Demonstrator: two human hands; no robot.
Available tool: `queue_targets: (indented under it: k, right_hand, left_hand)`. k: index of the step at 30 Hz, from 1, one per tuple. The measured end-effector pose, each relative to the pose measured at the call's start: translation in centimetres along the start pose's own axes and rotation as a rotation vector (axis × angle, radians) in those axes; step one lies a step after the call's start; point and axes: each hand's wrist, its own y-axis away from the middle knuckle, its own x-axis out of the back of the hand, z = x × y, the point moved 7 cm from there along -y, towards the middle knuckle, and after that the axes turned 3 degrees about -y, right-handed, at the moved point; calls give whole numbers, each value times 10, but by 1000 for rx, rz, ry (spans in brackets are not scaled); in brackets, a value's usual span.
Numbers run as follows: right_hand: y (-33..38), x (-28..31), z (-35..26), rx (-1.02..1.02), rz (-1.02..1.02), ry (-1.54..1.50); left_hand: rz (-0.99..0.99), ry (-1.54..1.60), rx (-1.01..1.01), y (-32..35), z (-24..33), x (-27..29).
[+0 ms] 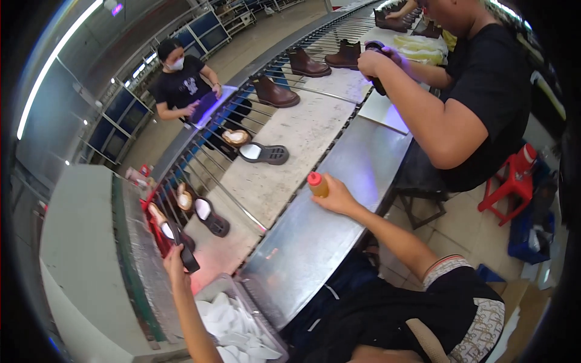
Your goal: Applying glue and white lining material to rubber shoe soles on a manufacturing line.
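Observation:
My left hand (174,262) grips a dark shoe sole (189,259), tilted over the near-left end of the conveyor. Partly behind it lie a shoe upper (157,214) and another dark sole, overlapped so that their outlines blur together. In my right hand (336,197) is a squeeze bottle (319,187) with a red cap and yellow-brown contents, above the metal ledge (302,242). On the conveyor, a dark sole with a white pad (212,219) lies beside an upturned upper (184,198). Farther along, a similar sole (266,153) touches another upper (235,138).
A grey bin (261,310) of white pads stands at the near end of the ledge. Brown boots (275,93) stand farther up the conveyor. A co-worker (484,91) at right handles a dark shoe; another person (181,85) works across the line. A red stool (509,184) stands right.

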Motion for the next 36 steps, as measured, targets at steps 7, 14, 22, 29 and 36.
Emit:
queue_targets:
  k: [7, 14, 22, 29, 36]
  right_hand:
    - [-8, 3, 4, -243, -55, -8]
    - [-11, 7, -12, -65, -60, -87]
    - [-10, 17, -18, 82, 7, 47]
    - [-10, 12, -10, -77, -42, 24]
    - [-9, 23, 0, -102, -44, 67]
  left_hand:
    - [-179, -789, -612, 221, 23, -166]
    - [-86, -650, -630, 269, 26, -107]
    - [-168, -1249, -288, 135, -63, 31]
    - [-263, -1237, -344, 109, -61, 43]
    - [221, -1313, -149, 177, 22, 39]
